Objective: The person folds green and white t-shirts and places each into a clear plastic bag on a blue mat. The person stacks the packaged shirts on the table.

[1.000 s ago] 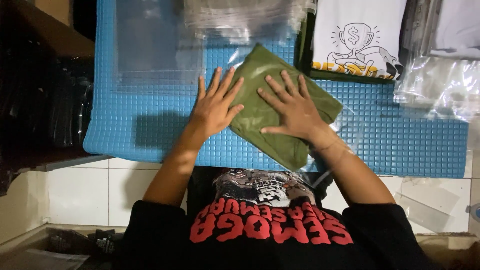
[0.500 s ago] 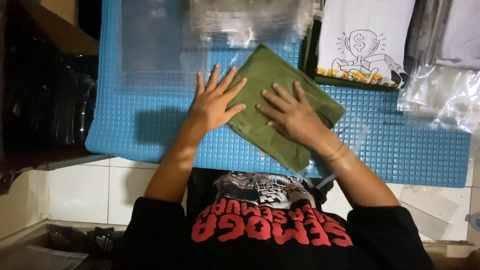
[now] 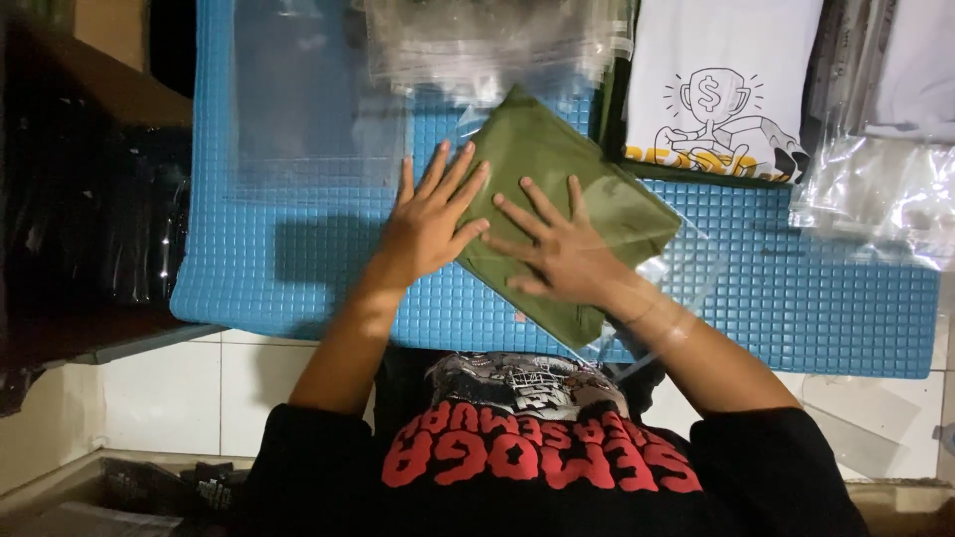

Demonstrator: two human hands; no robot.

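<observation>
Pressing flat on the folded olive garment (image 3: 557, 189), lying mid-mat on the blue mat (image 3: 796, 288), inside a clear bag (image 3: 686, 259). Left hand (image 3: 430, 224) at nine o'clock, right hand (image 3: 562, 254) at five, fingers splayed, gripping nothing. Probably soft, light, slippery film; taking by the edges.

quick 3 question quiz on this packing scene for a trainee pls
1. True or false: both hands lie flat on the folded green garment.
2. What covers the worktop: A) blue gridded mat B) bare wood C) newspaper?
3. Which hand, left hand or right hand, sits nearer the white printed shirt?

Key: 1 true. 2 A. 3 right hand.
</observation>
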